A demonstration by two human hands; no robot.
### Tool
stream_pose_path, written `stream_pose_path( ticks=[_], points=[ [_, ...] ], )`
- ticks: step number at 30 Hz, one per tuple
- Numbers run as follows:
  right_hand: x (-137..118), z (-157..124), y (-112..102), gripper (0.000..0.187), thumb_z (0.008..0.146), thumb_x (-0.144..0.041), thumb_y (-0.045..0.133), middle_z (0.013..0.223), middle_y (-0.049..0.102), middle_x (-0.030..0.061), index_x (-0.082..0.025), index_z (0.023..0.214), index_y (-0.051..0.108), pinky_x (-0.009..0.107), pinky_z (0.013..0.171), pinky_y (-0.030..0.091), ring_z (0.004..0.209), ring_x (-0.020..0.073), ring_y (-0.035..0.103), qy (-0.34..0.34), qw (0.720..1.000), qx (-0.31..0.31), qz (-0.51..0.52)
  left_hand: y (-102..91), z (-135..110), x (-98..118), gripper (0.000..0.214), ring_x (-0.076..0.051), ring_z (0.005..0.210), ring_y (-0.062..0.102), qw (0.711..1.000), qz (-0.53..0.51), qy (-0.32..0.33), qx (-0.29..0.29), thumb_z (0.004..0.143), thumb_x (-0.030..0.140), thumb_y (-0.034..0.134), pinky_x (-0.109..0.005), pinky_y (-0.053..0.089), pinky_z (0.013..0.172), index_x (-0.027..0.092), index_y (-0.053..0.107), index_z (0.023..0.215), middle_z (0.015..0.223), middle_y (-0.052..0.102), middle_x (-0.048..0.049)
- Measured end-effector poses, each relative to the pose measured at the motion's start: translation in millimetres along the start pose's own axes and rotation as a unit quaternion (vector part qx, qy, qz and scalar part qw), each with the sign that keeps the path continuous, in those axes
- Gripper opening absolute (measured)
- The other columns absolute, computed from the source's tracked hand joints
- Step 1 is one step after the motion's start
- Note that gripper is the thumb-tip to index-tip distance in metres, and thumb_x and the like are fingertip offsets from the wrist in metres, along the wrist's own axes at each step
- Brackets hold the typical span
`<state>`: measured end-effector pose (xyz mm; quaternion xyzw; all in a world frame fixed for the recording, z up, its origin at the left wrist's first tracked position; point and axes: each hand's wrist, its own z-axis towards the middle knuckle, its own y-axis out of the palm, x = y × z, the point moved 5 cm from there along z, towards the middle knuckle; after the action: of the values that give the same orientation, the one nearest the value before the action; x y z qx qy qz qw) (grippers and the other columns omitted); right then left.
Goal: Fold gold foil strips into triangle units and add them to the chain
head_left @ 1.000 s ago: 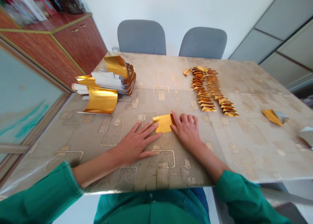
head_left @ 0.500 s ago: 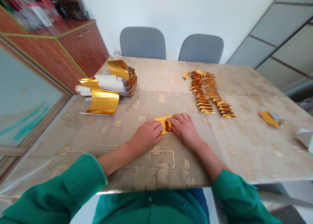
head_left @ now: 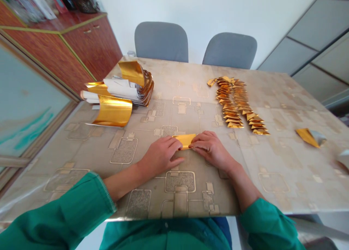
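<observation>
A narrow folded strip of gold foil paper (head_left: 185,141) lies between my hands near the front middle of the table. My left hand (head_left: 160,153) has its fingers on the strip's left end, with the thumb apart below it. Pinching the right end is my right hand (head_left: 211,148), thumb and fingers together at the lower corner. Both ends of the strip are partly hidden by fingers. To the left stands a curled stack of gold and white paper sheets (head_left: 124,91), with one loose gold sheet (head_left: 113,111) in front of it.
Two rows of folded gold paper pieces (head_left: 231,106) lie at the back right. Farther right is a single gold-and-white paper (head_left: 309,137). A patterned cloth covers the table (head_left: 180,181). Two grey chairs (head_left: 161,42) stand behind it, and a wooden cabinet (head_left: 89,48) is at the left.
My right hand has shifted from lying over the strip to pinching its lower right corner. My left thumb has moved away from the fingers. The camera view has shifted slightly.
</observation>
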<state>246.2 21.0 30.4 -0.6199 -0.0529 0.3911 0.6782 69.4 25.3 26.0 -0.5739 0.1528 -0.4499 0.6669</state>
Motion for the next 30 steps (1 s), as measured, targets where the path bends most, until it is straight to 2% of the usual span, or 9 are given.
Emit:
stream_pose_path(
  ticks=[3, 8, 13, 17, 20, 24, 30],
  points=[
    [4.0, 0.0, 0.8, 0.021, 0.098, -0.030, 0.053, 0.097, 0.071, 0.0039, -0.025, 0.100, 0.073, 0.035, 0.086, 0.040, 0.092, 0.0176, 0.060, 0.017, 1.000, 0.000, 0.024, -0.9, -0.4, -4.1, 0.008, -0.022, 0.089, 0.061, 1.000, -0.009, -0.014, 0.015, 0.092, 0.026, 0.059, -0.034, 0.050, 0.079, 0.017, 0.061, 0.092, 0.091, 0.068, -0.0054],
    [9.0, 2.9, 3.4, 0.020, 0.098, -0.033, 0.053, 0.090, 0.072, 0.0030, -0.022, 0.098, 0.071, 0.033, 0.082, 0.042, 0.086, 0.0167, 0.062, 0.064, 0.996, 0.020, 0.058, 1.3, -1.0, -15.9, 0.006, -0.018, 0.084, 0.065, 0.994, -0.050, -0.090, 0.046, 0.093, 0.020, 0.055, -0.031, 0.051, 0.076, 0.018, 0.060, 0.095, 0.091, 0.070, -0.0038],
    [13.3, 7.2, 5.7, 0.012, 0.092, -0.032, 0.061, 0.079, 0.069, -0.0002, -0.021, 0.092, 0.068, 0.029, 0.073, 0.041, 0.074, 0.0156, 0.059, 0.144, 0.984, 0.080, 0.062, 3.0, -0.2, -19.8, 0.013, -0.019, 0.085, 0.068, 0.987, -0.060, -0.144, 0.042, 0.092, 0.020, 0.058, -0.031, 0.053, 0.077, 0.019, 0.059, 0.105, 0.097, 0.072, -0.0026],
    [17.2, 8.7, 11.5, 0.013, 0.089, -0.033, 0.064, 0.072, 0.064, -0.0013, -0.021, 0.095, 0.067, 0.029, 0.070, 0.039, 0.069, 0.0158, 0.056, 0.197, 0.974, 0.103, 0.046, 2.6, 2.4, -21.7, 0.022, -0.018, 0.086, 0.070, 0.986, -0.050, -0.149, 0.052, 0.094, 0.020, 0.054, -0.030, 0.054, 0.078, 0.021, 0.057, 0.116, 0.109, 0.072, -0.0032],
    [16.5, 9.0, 14.2, 0.016, 0.090, -0.033, 0.062, 0.077, 0.065, 0.0003, -0.021, 0.101, 0.065, 0.031, 0.075, 0.039, 0.074, 0.0178, 0.057, 0.202, 0.973, 0.115, 0.010, 3.6, 4.1, -23.8, 0.025, -0.017, 0.089, 0.070, 0.986, -0.050, -0.147, 0.056, 0.095, 0.020, 0.052, -0.031, 0.054, 0.082, 0.021, 0.056, 0.119, 0.120, 0.070, -0.0044],
    [12.7, 10.1, 15.0, 0.017, 0.093, -0.035, 0.058, 0.082, 0.067, 0.0025, -0.022, 0.102, 0.064, 0.034, 0.080, 0.037, 0.082, 0.0205, 0.058, 0.200, 0.972, 0.118, -0.040, 4.7, 5.7, -24.5, 0.025, -0.018, 0.088, 0.070, 0.987, -0.049, -0.142, 0.054, 0.096, 0.021, 0.051, -0.031, 0.054, 0.082, 0.021, 0.057, 0.119, 0.121, 0.069, -0.0047],
    [10.5, 13.0, 14.9, 0.017, 0.094, -0.037, 0.057, 0.080, 0.067, 0.0031, -0.021, 0.100, 0.063, 0.034, 0.080, 0.035, 0.082, 0.0214, 0.058, 0.210, 0.969, 0.109, -0.075, 7.0, 5.7, -25.6, 0.026, -0.018, 0.089, 0.070, 0.986, -0.043, -0.150, 0.056, 0.095, 0.020, 0.053, -0.032, 0.055, 0.081, 0.021, 0.056, 0.120, 0.122, 0.069, -0.0046]
  ],
)
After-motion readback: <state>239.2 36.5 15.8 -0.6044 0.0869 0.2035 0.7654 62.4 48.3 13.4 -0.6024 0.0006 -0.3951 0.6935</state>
